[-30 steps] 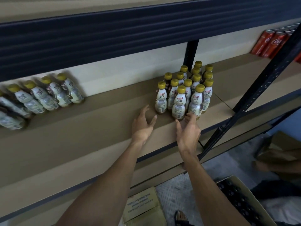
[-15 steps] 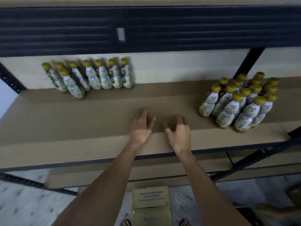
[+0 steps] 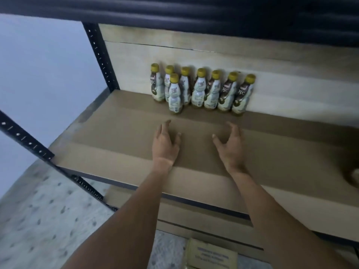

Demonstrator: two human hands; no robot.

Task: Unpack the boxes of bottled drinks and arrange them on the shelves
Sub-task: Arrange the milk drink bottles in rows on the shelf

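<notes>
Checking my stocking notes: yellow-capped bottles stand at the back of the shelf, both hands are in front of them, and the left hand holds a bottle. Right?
Not quite: the head view shows the left hand holding nothing, fingers open over the shelf. The rest stands: the yellow-capped bottles are upright at the back, and the right hand is in front of them too.
</notes>
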